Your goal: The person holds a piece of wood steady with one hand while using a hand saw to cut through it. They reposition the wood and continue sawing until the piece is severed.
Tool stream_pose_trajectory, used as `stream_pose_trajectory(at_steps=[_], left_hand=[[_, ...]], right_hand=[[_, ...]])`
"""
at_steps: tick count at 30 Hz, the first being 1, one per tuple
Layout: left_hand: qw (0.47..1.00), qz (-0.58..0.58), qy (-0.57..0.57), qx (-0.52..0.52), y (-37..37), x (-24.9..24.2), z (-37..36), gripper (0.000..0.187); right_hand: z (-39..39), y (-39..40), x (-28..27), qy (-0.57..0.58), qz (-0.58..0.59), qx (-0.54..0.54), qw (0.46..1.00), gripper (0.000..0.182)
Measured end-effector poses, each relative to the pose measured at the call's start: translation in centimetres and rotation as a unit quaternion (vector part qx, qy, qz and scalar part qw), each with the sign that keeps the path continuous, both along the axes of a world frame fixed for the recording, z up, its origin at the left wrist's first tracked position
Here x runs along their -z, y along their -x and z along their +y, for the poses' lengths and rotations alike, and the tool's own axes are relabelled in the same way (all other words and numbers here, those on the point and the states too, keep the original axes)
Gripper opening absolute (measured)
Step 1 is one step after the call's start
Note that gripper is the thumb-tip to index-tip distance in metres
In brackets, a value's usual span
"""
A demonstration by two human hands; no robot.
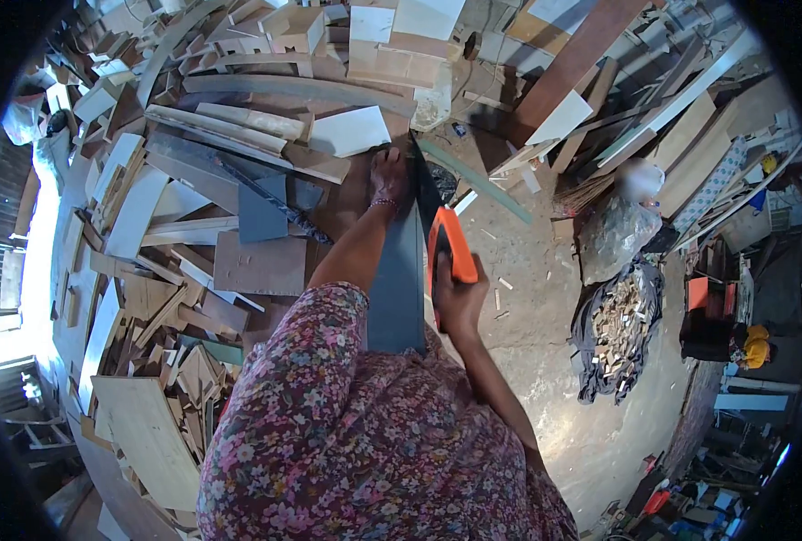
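Observation:
My right hand (pixel 460 302) is closed around the orange handle (pixel 455 248) of a handsaw. Its dark blade (pixel 426 180) points away from me, along the right edge of a long grey board (pixel 395 293). My left hand (pixel 389 178), with a bracelet at the wrist, presses down at the board's far part, just left of the blade. Its fingers look bent, and their tips are partly hidden. A white offcut (pixel 349 132) lies just beyond that hand, and a brown square panel (pixel 259 263) lies left of my forearm.
Loose boards and offcuts cover the bench at left, including a pale panel (pixel 144 437). Wood scraps fill a dark sack (pixel 622 329) on the concrete floor (pixel 531 334) at right. A clear plastic bag (pixel 619 236) and leaning planks (pixel 689 158) stand behind it.

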State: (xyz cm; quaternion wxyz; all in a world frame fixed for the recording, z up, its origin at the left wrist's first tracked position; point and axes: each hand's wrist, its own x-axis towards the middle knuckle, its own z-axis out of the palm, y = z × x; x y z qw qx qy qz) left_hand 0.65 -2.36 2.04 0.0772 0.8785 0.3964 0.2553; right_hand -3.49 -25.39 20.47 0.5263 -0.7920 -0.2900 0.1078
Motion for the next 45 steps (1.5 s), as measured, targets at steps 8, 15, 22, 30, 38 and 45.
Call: stream_pose_trajectory(at_steps=[8, 15, 22, 30, 38, 45], left_hand=[[0.999, -0.032, -0.037, 0.017, 0.5, -1.4, -0.9, 0.022], [0.998, 0.018, 0.053, -0.002, 1.0, -5.6, -2.0, 0.021], [0.999, -0.026, 0.015, -0.015, 0.1, -1.7, -0.8, 0.012], [0.999, -0.012, -0.037, 0.005, 0.7, -2.0, -1.2, 0.013], [0.999, -0.006, -0.001, 0.037, 0.1, -1.1, -0.9, 0.025], [1.0, -0.01, -0.008, 0.003, 1.2, -4.2, -2.3, 0.026]], right_hand=[[4.5, -2.8, 2.1, -0.02, 0.029, -0.012, 0.999, 0.016], [-0.2, 1.0, -2.8, 0.04, -0.02, -0.042, 0.998, 0.015], [-3.9, 1.6, -2.3, -0.031, 0.059, -0.029, 0.997, 0.011], [0.0, -0.8, 1.2, -0.005, -0.053, -0.033, 0.998, 0.015], [6.8, -4.8, 3.4, -0.085, 0.028, -0.003, 0.996, 0.019], [6.1, -4.3, 3.8, -0.018, 0.053, -0.021, 0.998, 0.014]])
